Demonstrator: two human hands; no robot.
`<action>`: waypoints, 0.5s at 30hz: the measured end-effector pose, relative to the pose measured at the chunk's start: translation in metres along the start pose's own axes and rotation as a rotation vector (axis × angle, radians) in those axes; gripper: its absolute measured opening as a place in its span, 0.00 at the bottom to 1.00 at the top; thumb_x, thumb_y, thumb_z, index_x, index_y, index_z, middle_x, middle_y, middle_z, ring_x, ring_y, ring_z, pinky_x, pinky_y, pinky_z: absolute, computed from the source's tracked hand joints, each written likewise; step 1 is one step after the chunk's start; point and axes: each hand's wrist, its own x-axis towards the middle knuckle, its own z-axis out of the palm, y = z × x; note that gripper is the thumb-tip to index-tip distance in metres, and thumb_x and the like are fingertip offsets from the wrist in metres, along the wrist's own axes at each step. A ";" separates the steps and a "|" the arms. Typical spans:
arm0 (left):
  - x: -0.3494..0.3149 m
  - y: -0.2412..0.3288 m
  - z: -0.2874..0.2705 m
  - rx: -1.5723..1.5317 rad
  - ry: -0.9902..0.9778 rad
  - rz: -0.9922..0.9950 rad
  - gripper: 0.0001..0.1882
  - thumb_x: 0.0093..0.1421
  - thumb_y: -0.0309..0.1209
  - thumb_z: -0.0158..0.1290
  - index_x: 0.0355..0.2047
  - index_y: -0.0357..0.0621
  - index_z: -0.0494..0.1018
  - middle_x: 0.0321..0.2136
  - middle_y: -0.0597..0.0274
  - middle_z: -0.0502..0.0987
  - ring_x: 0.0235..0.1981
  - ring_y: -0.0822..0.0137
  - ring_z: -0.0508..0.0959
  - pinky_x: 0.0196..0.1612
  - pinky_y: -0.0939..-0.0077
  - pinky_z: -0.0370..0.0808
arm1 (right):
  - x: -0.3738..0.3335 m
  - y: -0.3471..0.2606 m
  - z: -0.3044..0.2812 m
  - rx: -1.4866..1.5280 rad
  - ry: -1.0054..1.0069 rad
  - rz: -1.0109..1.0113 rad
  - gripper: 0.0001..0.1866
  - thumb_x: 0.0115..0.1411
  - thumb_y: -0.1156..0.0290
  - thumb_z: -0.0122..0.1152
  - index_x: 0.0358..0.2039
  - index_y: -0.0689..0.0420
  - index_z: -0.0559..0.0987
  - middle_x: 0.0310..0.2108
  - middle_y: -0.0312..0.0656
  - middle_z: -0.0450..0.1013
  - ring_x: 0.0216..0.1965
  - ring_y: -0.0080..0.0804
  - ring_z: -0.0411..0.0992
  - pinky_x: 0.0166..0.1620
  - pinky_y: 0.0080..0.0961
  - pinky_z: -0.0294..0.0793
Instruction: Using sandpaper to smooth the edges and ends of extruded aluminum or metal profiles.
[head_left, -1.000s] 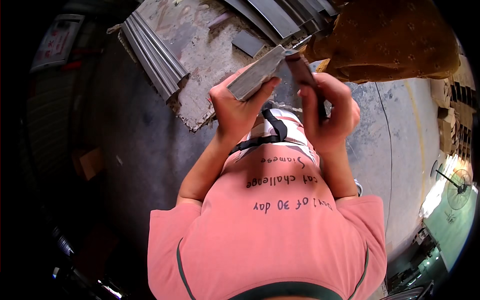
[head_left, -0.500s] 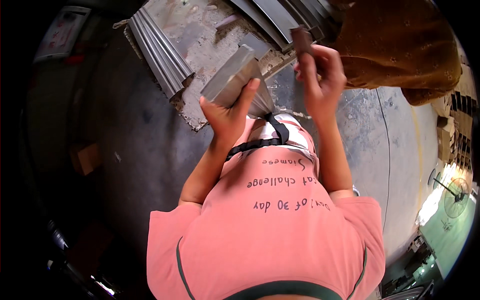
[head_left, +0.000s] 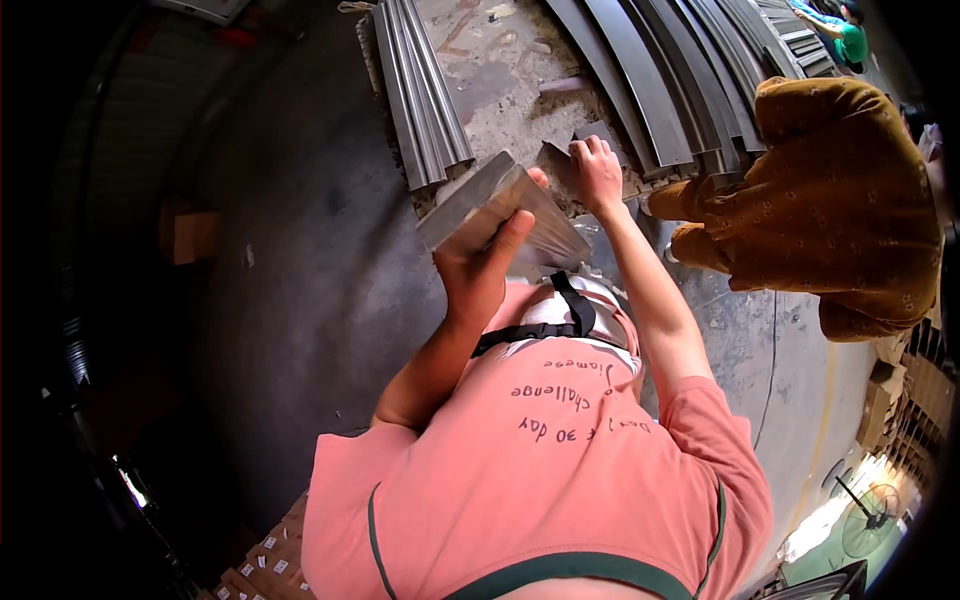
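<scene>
My left hand (head_left: 480, 260) is wrapped around a grey metal profile (head_left: 485, 200), thumb across its near face, holding it tilted above my lap. To the right, my right hand (head_left: 598, 178) reaches forward over the near edge of the worktable (head_left: 490, 75), its fingers curled down. At its fingertips is a small dark brown block (head_left: 562, 168), partly hidden by the hand and low over the tabletop. A small flat dark plate (head_left: 602, 138) lies just beyond those fingers.
Long ribbed metal strips (head_left: 420, 95) lie along the table's left side. More long grey strips (head_left: 640, 85) are stacked at its right. A person in brown patterned clothing (head_left: 840, 200) is close on the right. A cardboard box (head_left: 192, 236) stands on the floor at left.
My right hand has moved from raised in the air with the brown block down and forward to the tabletop. My left hand still grips the metal profile. The view has shifted, showing more table.
</scene>
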 end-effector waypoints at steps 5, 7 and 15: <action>-0.002 -0.004 -0.007 0.119 -0.039 -0.058 0.22 0.66 0.23 0.53 0.59 0.33 0.66 0.52 0.50 0.77 0.56 0.62 0.75 0.63 0.64 0.67 | 0.014 -0.080 -0.119 0.970 0.037 0.483 0.07 0.67 0.70 0.59 0.36 0.61 0.76 0.26 0.32 0.70 0.25 0.20 0.67 0.31 0.20 0.67; -0.002 -0.003 -0.006 0.149 -0.085 -0.071 0.20 0.64 0.24 0.55 0.56 0.35 0.72 0.53 0.55 0.75 0.51 0.67 0.74 0.53 0.71 0.72 | 0.016 -0.127 -0.197 1.274 -0.069 0.480 0.10 0.69 0.69 0.57 0.34 0.62 0.74 0.23 0.27 0.67 0.24 0.14 0.61 0.30 0.16 0.63; 0.000 -0.020 -0.010 0.295 -0.502 0.092 0.31 0.54 0.22 0.55 0.58 0.37 0.60 0.52 0.50 0.62 0.53 0.56 0.65 0.58 0.64 0.64 | 0.010 -0.172 -0.264 0.971 -0.135 0.319 0.16 0.68 0.63 0.59 0.30 0.61 0.70 0.18 0.42 0.64 0.19 0.30 0.60 0.25 0.27 0.61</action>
